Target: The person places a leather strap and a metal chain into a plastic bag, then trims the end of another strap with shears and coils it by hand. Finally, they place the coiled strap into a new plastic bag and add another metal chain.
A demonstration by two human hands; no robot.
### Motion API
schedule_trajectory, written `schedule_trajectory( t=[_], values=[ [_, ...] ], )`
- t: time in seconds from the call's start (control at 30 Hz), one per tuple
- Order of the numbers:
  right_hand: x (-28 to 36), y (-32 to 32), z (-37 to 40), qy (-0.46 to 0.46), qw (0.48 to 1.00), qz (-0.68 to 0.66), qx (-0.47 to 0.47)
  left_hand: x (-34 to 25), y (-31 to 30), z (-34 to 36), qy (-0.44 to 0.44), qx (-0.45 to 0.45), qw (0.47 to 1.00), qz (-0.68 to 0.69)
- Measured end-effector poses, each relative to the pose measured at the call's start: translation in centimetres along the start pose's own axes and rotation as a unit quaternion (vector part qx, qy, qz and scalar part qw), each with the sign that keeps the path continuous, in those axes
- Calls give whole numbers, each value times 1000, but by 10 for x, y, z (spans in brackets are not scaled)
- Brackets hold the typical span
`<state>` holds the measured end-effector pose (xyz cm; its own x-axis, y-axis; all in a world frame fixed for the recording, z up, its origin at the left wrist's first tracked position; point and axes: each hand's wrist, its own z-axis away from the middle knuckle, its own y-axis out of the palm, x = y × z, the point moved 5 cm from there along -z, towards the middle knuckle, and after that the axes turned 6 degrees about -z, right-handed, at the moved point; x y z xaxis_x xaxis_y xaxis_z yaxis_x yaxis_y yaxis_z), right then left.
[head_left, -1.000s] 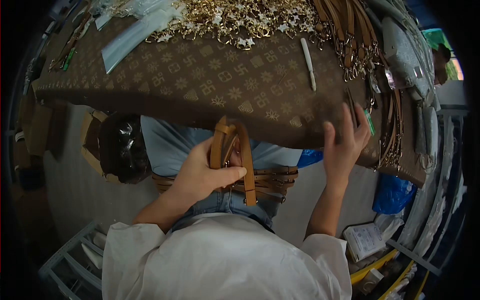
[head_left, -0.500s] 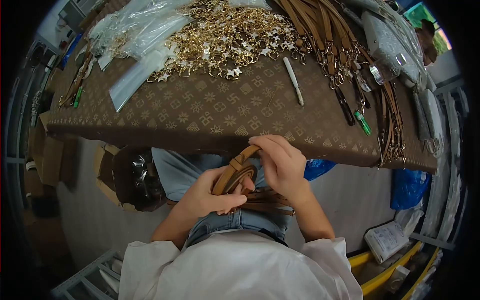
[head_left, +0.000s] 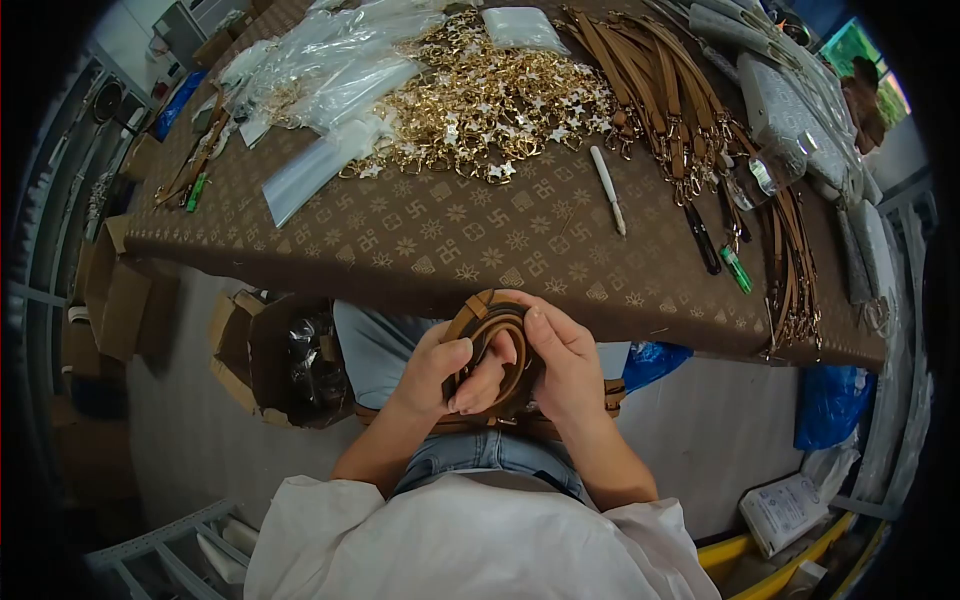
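Observation:
A tan leather strap (head_left: 488, 316), wound into a loose coil, is held over my lap just below the table's front edge. My left hand (head_left: 432, 372) grips the coil's left side, with the thumb outside and some fingers inside the loop. My right hand (head_left: 563, 362) closes on the right side, its thumb near the top of the coil and the other fingers largely hidden. More tan straps (head_left: 612, 396) lie across my lap behind and below the hands.
On the brown patterned table (head_left: 400, 225) lie a heap of gold clasps (head_left: 490, 110), clear plastic bags (head_left: 300, 185), a white pen-like tool (head_left: 608, 190), a green lighter (head_left: 736, 270) and hanging tan straps (head_left: 655, 75). An open cardboard box (head_left: 240, 350) stands on the floor at left.
My right hand has come down from the strap's upper end to the coil's right side. The coil is now wound rounder and faces upward. The view has shifted slightly.

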<state>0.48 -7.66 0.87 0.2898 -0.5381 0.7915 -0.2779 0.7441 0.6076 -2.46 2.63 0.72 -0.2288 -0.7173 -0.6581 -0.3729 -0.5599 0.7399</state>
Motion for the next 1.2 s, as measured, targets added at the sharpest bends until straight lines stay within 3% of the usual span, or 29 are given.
schedule_trajectory(
  t=[0.1, 0.13, 0.17, 0.23, 0.3, 0.37, 0.43, 0.47, 0.5, 0.57, 0.63, 0.77, 0.83, 0.9, 0.97, 1.0, 1.07, 1.13, 1.17, 1.2],
  values=[
    [-1, 4, 4, 27, 999, -26, -33, -4, 1, -3, 13, 2, 1000, -5],
    [4, 5, 8, -64, 985, 151, -51, -3, 2, -4, 20, 1, 1000, -9],
    [7, 10, 13, -158, 932, 320, -61, -4, 1, -7, 55, -14, 998, -28],
    [-5, 8, 15, -179, 908, 380, -10, -9, -2, -12, 116, -28, 991, -67],
    [-2, 13, 14, -214, 880, 422, 42, -9, 1, -16, 116, -75, 989, -52],
    [-2, 10, 11, -154, 893, 423, 23, -9, 6, -22, 125, -43, 990, -52],
    [3, 7, 4, -152, 895, 420, 27, -8, 4, -27, 128, -24, 991, -32],
    [8, 9, 2, -150, 886, 438, 25, -9, 4, -28, 129, -44, 989, -60],
    [11, 9, 0, -118, 910, 397, 19, -10, 4, -29, 127, -63, 986, -87],
    [14, 4, -4, -153, 892, 424, 46, -14, 0, -29, 127, -42, 986, -99],
    [18, 0, -3, -186, 872, 447, 68, -20, 1, -29, 76, -26, 978, -190],
    [17, -10, -3, -183, 890, 417, 36, -38, -6, -35, -16, -3, 946, -324],
    [21, -19, 0, -193, 887, 419, 17, -68, -22, -40, 94, -7, 822, -562],
    [25, -36, 3, -180, 895, 406, -30, -124, -43, -37, 155, -145, 775, -595],
    [35, -54, 1, -199, 883, 421, -57, -178, -110, -31, 202, -306, 594, -716],
    [41, -64, 0, -203, 872, 439, -77, -204, -140, -21, 222, -389, 538, -714],
    [51, -84, -6, -222, 873, 427, -74, -234, -192, -2, 105, -393, 299, -863],
    [56, -86, -8, -236, 878, 412, -66, -246, -218, 11, 36, -407, 440, -799],
    [58, -83, -10, -208, 898, 383, -62, -252, -226, 15, 39, -397, 440, -804],
    [56, -82, -9, -177, 916, 354, -61, -256, -239, 19, 43, -396, 484, -779]
  ],
)
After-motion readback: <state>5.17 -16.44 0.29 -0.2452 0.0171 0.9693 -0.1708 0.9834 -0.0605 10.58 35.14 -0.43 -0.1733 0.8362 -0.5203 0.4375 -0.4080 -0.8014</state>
